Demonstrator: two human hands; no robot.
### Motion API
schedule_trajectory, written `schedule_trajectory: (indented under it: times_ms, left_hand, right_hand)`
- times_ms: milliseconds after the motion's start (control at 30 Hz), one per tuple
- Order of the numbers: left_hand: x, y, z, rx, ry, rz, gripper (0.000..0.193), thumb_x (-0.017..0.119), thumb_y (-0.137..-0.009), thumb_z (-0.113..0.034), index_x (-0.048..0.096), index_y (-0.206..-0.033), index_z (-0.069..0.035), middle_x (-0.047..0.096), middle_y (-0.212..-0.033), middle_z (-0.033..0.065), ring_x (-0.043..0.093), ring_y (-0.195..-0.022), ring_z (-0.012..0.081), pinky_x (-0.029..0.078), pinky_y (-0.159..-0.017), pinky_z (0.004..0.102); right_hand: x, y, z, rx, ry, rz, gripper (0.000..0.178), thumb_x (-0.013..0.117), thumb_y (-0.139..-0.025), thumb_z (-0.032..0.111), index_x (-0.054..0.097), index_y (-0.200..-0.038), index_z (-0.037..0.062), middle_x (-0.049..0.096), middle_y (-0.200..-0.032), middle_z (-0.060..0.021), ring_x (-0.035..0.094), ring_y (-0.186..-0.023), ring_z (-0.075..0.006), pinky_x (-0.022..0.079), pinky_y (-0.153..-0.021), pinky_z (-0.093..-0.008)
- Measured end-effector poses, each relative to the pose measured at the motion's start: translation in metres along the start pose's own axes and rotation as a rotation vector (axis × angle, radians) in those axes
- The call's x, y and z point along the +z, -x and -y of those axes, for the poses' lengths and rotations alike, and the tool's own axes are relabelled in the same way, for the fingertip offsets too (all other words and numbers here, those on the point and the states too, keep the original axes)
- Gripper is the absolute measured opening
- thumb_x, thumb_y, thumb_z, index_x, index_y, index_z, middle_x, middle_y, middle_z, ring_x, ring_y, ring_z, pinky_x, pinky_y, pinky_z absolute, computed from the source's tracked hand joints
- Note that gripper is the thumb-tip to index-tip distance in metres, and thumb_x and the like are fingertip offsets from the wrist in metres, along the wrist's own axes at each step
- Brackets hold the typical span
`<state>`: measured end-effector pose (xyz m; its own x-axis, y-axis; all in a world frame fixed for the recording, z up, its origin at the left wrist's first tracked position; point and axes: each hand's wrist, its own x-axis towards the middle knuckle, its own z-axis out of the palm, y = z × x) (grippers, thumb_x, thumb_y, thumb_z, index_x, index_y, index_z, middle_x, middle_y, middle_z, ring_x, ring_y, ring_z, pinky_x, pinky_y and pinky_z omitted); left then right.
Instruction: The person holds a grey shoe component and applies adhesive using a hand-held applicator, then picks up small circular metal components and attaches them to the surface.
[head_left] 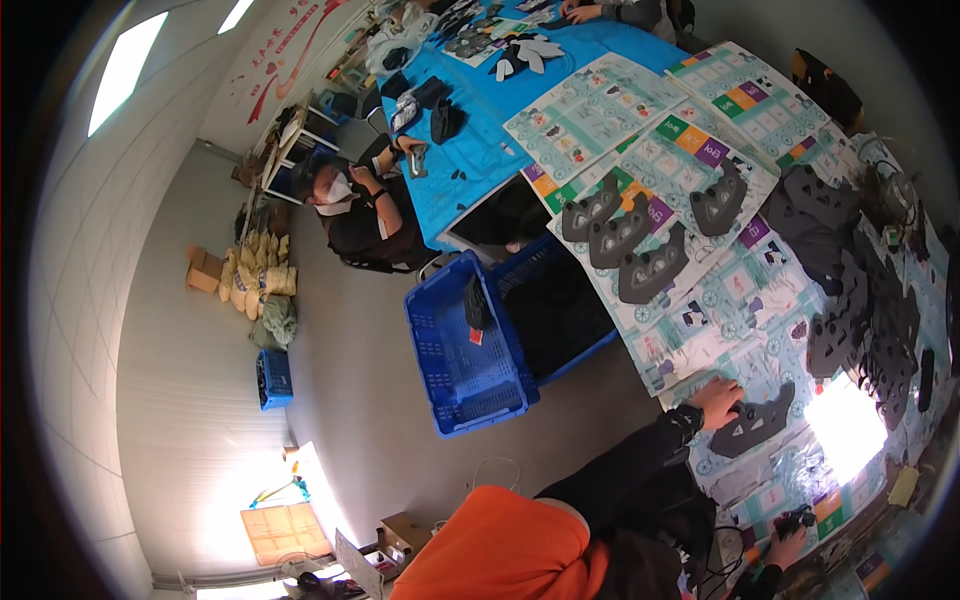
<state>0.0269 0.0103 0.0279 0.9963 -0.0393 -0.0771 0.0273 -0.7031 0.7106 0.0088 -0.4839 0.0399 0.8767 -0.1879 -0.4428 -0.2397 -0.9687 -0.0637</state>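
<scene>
My left hand (718, 402), in a black sleeve with a dark band at the wrist, has its fingers closed at the near left end of a flat dark grey piece (757, 424) with triangular cut-outs. The piece lies on the printed table covering (690, 365). Lower right, at the table's near side, my right hand (785, 549) is closed round a small black tool (794, 520); its exact kind is unclear. Several like grey pieces (652, 264) lie spread farther up the table, and a large heap of them (868, 318) rests at the right.
Blue crates (464, 405) stand on the floor left of the table. A seated person (372, 215) works at the blue-covered table (470, 150) beyond, with another person's hands (580, 12) at the far top. Dark cables (735, 545) run near my right arm.
</scene>
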Motion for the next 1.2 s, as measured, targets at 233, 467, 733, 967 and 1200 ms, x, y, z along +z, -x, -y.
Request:
schedule_trajectory:
  times_ms: [233, 467, 733, 967, 1200]
  left_hand:
    - [0.001, -0.013, 0.010, -0.132, 0.121, 0.115, 0.034, 0.081, -0.077, -0.026, 0.062, -0.099, -0.008, 0.060, -0.107, 0.0103, 0.061, -0.107, 0.0320, 0.043, -0.096, 0.0445]
    - [0.013, -0.021, 0.017, -0.142, 0.107, 0.111, 0.037, 0.080, -0.075, -0.032, 0.063, -0.097, -0.008, 0.063, -0.104, 0.0107, 0.063, -0.107, 0.0321, 0.044, -0.094, 0.0462]
    - [0.022, -0.026, 0.023, -0.188, 0.093, 0.135, 0.032, 0.078, -0.077, -0.033, 0.065, -0.096, -0.011, 0.066, -0.103, 0.0079, 0.065, -0.106, 0.0290, 0.046, -0.091, 0.0456]
    - [0.025, -0.027, 0.025, -0.183, 0.045, 0.132, 0.031, 0.078, -0.078, -0.033, 0.065, -0.097, -0.012, 0.066, -0.103, 0.0072, 0.065, -0.106, 0.0282, 0.046, -0.090, 0.0461]
    - [0.022, -0.024, 0.020, -0.172, 0.060, 0.144, 0.030, 0.079, -0.080, -0.031, 0.063, -0.097, -0.012, 0.066, -0.103, 0.0072, 0.064, -0.109, 0.0281, 0.044, -0.093, 0.0474]
  right_hand:
    - [0.006, -0.002, -0.008, -0.075, 0.020, -0.022, 0.080, 0.085, -0.078, 0.011, 0.041, -0.144, 0.0006, 0.048, -0.134, -0.0220, 0.057, -0.119, -0.0437, 0.051, -0.095, -0.0500]
    - [0.004, -0.001, -0.008, -0.076, 0.031, -0.017, 0.079, 0.086, -0.076, 0.011, 0.042, -0.141, 0.0010, 0.049, -0.132, -0.0217, 0.058, -0.118, -0.0441, 0.052, -0.095, -0.0503]
    - [0.009, -0.003, -0.010, -0.054, 0.022, -0.041, 0.080, 0.085, -0.073, 0.009, 0.043, -0.140, 0.0014, 0.049, -0.131, -0.0209, 0.057, -0.119, -0.0447, 0.051, -0.095, -0.0507]
    - [0.009, -0.004, -0.009, -0.099, -0.034, -0.033, 0.079, 0.086, -0.073, 0.008, 0.043, -0.139, 0.0026, 0.049, -0.131, -0.0219, 0.056, -0.120, -0.0465, 0.050, -0.097, -0.0512]
    - [0.004, 0.001, -0.008, -0.077, -0.058, -0.030, 0.076, 0.084, -0.072, 0.012, 0.045, -0.137, 0.0046, 0.051, -0.130, -0.0263, 0.053, -0.121, -0.0496, 0.047, -0.101, -0.0519]
